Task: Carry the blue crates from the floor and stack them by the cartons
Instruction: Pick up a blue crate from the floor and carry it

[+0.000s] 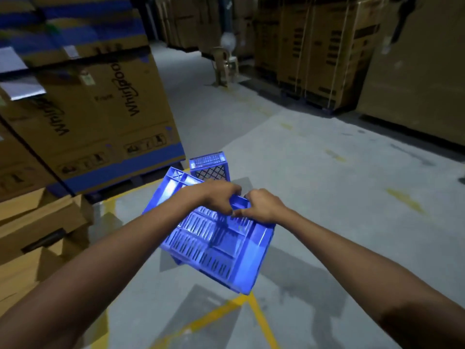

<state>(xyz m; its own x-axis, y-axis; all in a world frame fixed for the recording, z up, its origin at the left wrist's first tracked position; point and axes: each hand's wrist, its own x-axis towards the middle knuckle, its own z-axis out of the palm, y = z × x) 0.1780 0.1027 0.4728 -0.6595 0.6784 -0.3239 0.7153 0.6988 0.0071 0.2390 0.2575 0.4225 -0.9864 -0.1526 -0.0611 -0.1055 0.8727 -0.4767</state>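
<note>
I hold a blue slotted plastic crate (214,243) off the floor, tilted, in the middle of the view. My left hand (219,197) and my right hand (261,206) grip its upper rim side by side, fingers curled over the edge. A second blue crate (209,165) with a dark mesh side stands on the floor just beyond it, close to the large brown cartons (100,117) on the left.
Stacked cartons with blue bands fill the left side; flattened brown boxes (37,235) lie at lower left. More tall cartons (314,54) line the far right. A chair (224,65) stands down the aisle. Yellow lines (256,313) mark the grey concrete floor.
</note>
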